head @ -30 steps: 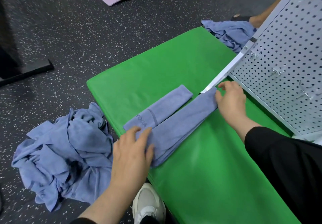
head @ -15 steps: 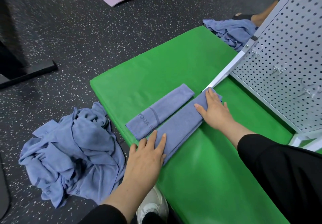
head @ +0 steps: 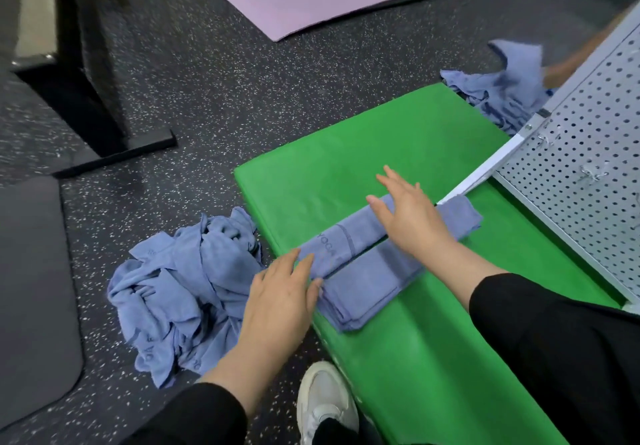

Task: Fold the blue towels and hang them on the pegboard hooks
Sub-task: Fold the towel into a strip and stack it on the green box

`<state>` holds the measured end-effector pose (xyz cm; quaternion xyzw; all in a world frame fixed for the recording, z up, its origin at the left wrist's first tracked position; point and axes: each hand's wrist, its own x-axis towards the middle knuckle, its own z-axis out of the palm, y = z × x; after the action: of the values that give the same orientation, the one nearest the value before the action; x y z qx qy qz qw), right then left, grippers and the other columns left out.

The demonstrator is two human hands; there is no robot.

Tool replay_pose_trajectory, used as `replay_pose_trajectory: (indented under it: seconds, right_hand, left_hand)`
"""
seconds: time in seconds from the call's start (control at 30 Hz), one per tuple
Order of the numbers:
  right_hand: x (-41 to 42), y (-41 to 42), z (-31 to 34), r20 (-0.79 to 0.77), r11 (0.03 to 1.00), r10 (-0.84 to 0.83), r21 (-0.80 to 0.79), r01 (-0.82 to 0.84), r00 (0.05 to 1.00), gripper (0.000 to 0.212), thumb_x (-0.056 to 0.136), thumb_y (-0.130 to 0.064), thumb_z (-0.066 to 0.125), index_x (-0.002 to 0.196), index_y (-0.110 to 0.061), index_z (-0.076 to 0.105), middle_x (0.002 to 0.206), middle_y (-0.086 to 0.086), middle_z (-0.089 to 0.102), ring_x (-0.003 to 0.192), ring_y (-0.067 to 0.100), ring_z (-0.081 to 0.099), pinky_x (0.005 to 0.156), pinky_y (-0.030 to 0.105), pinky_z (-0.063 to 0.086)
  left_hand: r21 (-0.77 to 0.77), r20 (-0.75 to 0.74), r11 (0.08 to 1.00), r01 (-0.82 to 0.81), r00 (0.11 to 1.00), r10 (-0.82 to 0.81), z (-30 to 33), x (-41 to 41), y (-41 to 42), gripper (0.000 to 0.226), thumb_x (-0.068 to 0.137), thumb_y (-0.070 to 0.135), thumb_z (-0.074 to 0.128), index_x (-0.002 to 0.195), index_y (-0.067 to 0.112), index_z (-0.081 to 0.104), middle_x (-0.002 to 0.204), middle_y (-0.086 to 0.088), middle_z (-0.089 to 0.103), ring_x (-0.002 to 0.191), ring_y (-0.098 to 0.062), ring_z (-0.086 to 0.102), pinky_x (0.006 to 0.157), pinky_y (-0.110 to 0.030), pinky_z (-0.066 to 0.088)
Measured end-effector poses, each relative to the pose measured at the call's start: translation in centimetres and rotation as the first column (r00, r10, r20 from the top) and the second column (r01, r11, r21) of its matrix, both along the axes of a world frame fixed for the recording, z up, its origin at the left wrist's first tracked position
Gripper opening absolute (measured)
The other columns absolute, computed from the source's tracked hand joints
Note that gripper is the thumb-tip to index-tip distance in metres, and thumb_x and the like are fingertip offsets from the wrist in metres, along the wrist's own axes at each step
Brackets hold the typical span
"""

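Since half a second ago, right hand [head: 412, 218] is sliding leftward, now lying flat, fingers apart, across the folded towels [head: 367, 264] on the green surface [head: 408, 140]. Left hand [head: 282, 292] is pressing their near end, fingers straight. "YOGA" is showing on one. Pegboard [head: 588, 154] is cut off at right; crumpled towels [head: 180, 292] are lying on the floor.
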<state>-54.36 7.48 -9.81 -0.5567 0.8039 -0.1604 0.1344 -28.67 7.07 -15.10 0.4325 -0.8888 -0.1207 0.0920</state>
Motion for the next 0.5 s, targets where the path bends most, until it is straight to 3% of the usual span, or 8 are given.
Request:
replay_pose_trajectory:
  seconds: [0.1, 0.23, 0.33, 0.5]
  right_hand:
    - [6.5, -4.2, 2.7, 0.051, 0.961, 0.247, 0.114, -0.251, 0.968, 0.049, 0.103, -0.041, 0.051, 0.145, -0.015, 0.051, 0.155, 0.007, 0.047, 0.140, 0.026, 0.046, 0.116, 0.036, 0.034]
    - [15.8, -8.7, 4.7, 0.014, 0.751, 0.568, 0.399, -0.525, 0.823, 0.050, 0.101, -0.046, 0.051, 0.143, -0.017, 0.051, 0.142, 0.013, 0.058, 0.128, 0.033, 0.055, 0.102, 0.037, 0.046]
    - [22.3, -11.2, 5.0, -0.013, 0.606, 0.705, 0.530, -0.593, 0.709, 0.051, 0.102, -0.044, 0.050, 0.144, -0.015, 0.050, 0.142, 0.014, 0.057, 0.127, 0.034, 0.055, 0.098, 0.036, 0.044]
    - [30.1, -14.3, 0.6, -0.033, 0.560, 0.728, 0.605, -0.566, 0.684, 0.048, 0.100, -0.046, 0.050, 0.134, -0.012, 0.058, 0.133, 0.015, 0.062, 0.123, 0.035, 0.057, 0.103, 0.043, 0.046]
  left_hand:
    - [0.005, 0.024, 0.998, -0.060, 0.998, 0.060, 1.0, 4.7, -2.3, 0.036, 0.097, 0.040, 0.051, 0.123, 0.019, 0.065, 0.133, -0.004, 0.063, 0.116, -0.029, 0.063, 0.084, -0.043, 0.055]
    - [0.045, 0.065, 0.981, -0.186, 0.981, 0.183, 2.0, 11.9, -3.9, 0.035, 0.098, 0.038, 0.042, 0.112, 0.016, 0.066, 0.116, -0.002, 0.065, 0.104, -0.030, 0.064, 0.076, -0.043, 0.056]
    - [0.113, 0.102, 0.944, -0.310, 0.949, 0.299, 2.2, 17.2, -4.5, 0.029, 0.099, 0.034, 0.044, 0.106, 0.013, 0.064, 0.109, -0.005, 0.064, 0.099, -0.032, 0.061, 0.073, -0.041, 0.048]
    - [0.127, 0.132, 0.889, -0.439, 0.896, 0.424, 0.3, 25.4, -4.5, 0.015, 0.097, 0.025, 0.055, 0.094, 0.013, 0.064, 0.098, -0.008, 0.066, 0.088, -0.037, 0.062, 0.067, -0.042, 0.047]
